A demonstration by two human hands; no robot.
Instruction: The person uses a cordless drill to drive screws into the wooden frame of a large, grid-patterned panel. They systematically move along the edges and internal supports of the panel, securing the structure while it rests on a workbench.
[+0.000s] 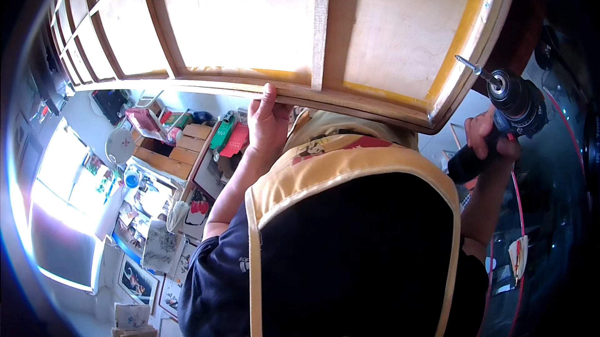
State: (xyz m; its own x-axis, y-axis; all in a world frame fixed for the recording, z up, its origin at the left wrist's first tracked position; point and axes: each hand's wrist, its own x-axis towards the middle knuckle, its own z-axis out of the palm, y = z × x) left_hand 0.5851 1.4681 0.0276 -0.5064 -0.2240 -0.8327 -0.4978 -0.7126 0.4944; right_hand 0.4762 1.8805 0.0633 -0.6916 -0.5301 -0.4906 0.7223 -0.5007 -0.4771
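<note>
A large wooden frame [319, 23] with thin slats and a pale panel spans the top of the head view. My left hand [269, 128] grips its near edge, thumb on top and the other fingers mostly hidden beneath. At the right, my right hand [480, 134] is closed around the handle of a black power drill [517, 103]. A silver screw [467, 63] sticks out from the drill's tip and points up and left, over the frame's right corner. Whether it touches the wood, I cannot tell.
A cluttered table [150, 196] with papers stands at the left, near a wooden box [165, 162] and a green package [223, 132]. A framed picture [139, 282] leans at the lower left. On the right lies a dark glossy surface [550, 212] with a red line.
</note>
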